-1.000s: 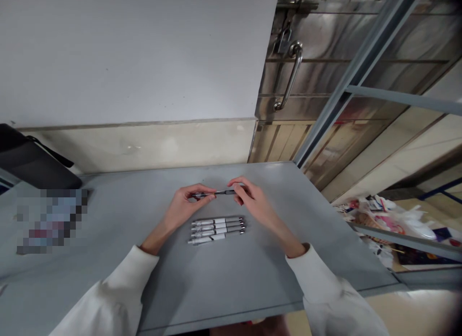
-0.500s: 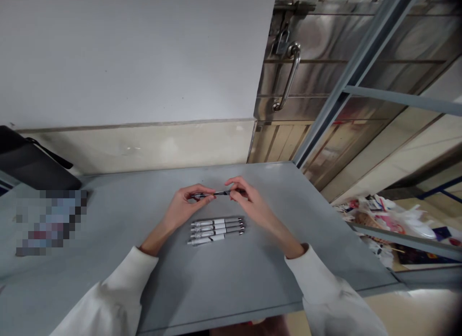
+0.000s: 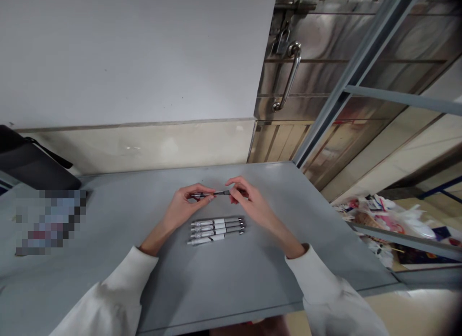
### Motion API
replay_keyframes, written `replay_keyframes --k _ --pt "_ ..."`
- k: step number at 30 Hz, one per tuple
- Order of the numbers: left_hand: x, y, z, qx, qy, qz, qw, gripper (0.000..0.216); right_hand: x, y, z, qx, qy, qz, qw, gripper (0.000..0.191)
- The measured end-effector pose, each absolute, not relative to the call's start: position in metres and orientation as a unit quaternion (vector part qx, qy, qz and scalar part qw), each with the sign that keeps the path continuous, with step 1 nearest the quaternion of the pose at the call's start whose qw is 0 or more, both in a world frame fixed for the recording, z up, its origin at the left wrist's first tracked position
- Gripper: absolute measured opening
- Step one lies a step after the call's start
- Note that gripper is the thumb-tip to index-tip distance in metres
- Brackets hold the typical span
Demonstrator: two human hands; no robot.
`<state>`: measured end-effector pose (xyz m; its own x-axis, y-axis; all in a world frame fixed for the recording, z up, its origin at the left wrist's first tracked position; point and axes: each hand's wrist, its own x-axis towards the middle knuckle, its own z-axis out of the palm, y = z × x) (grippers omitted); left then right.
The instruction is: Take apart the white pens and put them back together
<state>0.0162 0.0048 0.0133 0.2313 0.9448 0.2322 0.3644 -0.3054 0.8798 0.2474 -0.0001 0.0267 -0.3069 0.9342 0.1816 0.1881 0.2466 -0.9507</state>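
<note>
Above the grey table, a slim dark pen (image 3: 221, 193) lies roughly level between my two hands. My left hand (image 3: 186, 201) pinches its left part between thumb and fingers. My right hand (image 3: 248, 197) grips the right end with thumb and bent fingers, the index finger raised a little. Fingers cover both ends of the pen. Just below, on the table, several white and silver pens (image 3: 216, 230) lie side by side in a row, their shiny tips toward the right.
The grey table (image 3: 216, 288) meets a wall (image 3: 162, 143) at its back. A black case (image 3: 39, 158) and a blurred-out item (image 3: 54, 225) lie at the left. To the right stand a metal frame (image 3: 346, 90), a padlocked door (image 3: 310, 76) and a shelf with plastic bags (image 3: 393, 220).
Both hands stay in nearly the same place. The pen's part by my right fingers looks slightly turned or shifted; the row of pens has not moved.
</note>
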Motion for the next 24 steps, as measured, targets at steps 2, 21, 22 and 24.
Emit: replay_keyframes --k 2,21,22,24 --pt "0.0165 0.0044 0.0137 0.699 0.466 0.405 0.361 0.020 0.2474 0.0008 0.0256 -0.419 -0.660 0.467 0.412 0.023" --pt "0.0180 0.0021 0.0179 0.695 0.471 0.403 0.365 0.022 0.2489 -0.0010 0.0280 -0.412 -0.678 0.450 0.409 0.018" --pt "0.0179 0.0022 0.0181 0.693 0.470 0.404 0.368 0.022 0.2487 -0.0012 0.0281 -0.409 -0.681 0.447 0.410 0.018" --pt "0.0174 0.0026 0.0182 0.693 0.466 0.403 0.374 0.023 0.2484 -0.0012 0.0277 -0.405 -0.684 0.444 0.413 0.018"
